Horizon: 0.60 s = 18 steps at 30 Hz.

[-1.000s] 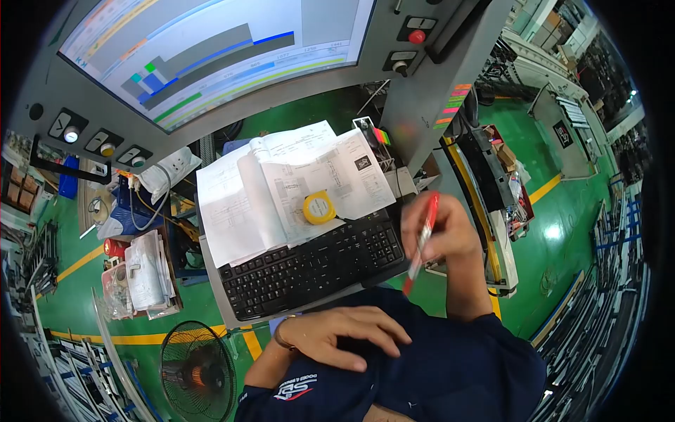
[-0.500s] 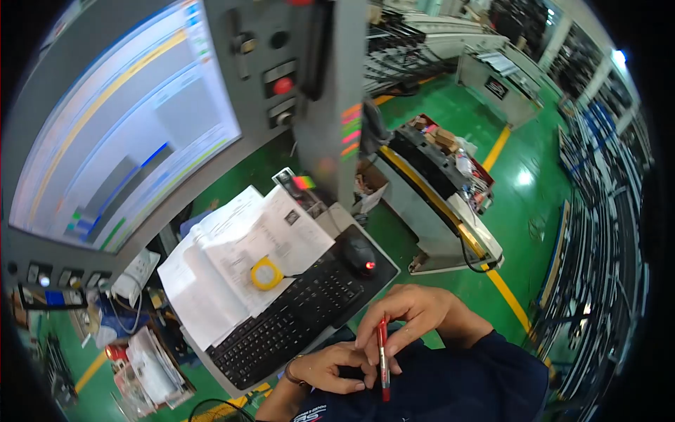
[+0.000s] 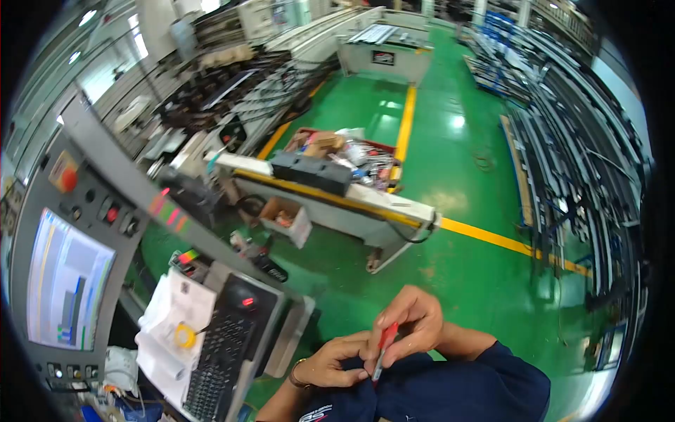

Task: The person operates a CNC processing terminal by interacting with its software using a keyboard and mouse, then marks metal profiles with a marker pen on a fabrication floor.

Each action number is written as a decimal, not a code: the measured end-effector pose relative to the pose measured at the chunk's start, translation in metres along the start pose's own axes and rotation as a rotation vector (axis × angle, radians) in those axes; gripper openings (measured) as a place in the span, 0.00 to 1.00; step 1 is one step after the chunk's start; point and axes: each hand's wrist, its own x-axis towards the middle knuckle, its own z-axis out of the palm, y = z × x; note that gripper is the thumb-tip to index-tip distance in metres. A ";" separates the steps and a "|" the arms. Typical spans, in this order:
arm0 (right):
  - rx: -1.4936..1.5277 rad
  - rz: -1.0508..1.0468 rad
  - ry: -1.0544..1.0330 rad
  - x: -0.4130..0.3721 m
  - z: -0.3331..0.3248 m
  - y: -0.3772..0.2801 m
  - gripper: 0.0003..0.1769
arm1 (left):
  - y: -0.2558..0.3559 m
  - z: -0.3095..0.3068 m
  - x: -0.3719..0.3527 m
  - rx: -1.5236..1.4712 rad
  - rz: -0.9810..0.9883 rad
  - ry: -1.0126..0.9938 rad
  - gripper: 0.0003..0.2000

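Note:
A slim red and silver pen (image 3: 384,346) slants downward in front of my dark blue shirt (image 3: 450,383). My right hand (image 3: 413,322) pinches its upper part between thumb and fingers. Lower and to the left, my left hand (image 3: 332,364) has its thumb and fingers curled together at the pen's lower end, which they partly hide. A band (image 3: 298,373) circles the left wrist.
At left stand a control panel with a lit screen (image 3: 69,281), a keyboard (image 3: 219,359), papers (image 3: 158,330) and yellow tape (image 3: 185,335). Ahead is a machine bed (image 3: 316,197) beside a parts-filled bin (image 3: 373,163). Long metal profiles (image 3: 562,183) line the right.
My view has swung right and up, shifting the screen and keyboard to the lower left. The pen now tilts more, its lower end nearer my left fingers; my right hand still holds it.

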 end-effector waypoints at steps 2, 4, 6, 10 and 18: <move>-0.234 -0.088 -0.011 -0.042 -0.017 -0.036 0.33 | -0.027 0.027 0.048 -0.045 0.015 -0.038 0.09; -0.472 -0.171 0.069 -0.083 -0.032 -0.072 0.26 | -0.043 0.054 0.095 -0.020 0.000 -0.020 0.09; -0.739 -0.309 0.093 -0.108 -0.052 -0.113 0.21 | -0.065 0.086 0.138 -0.059 -0.033 0.027 0.10; -0.991 -0.373 0.251 -0.187 -0.079 -0.179 0.17 | -0.092 0.140 0.237 -0.099 -0.081 -0.134 0.08; -0.771 -0.426 0.905 -0.296 -0.142 -0.259 0.23 | -0.151 0.191 0.408 -0.333 -0.182 -0.477 0.14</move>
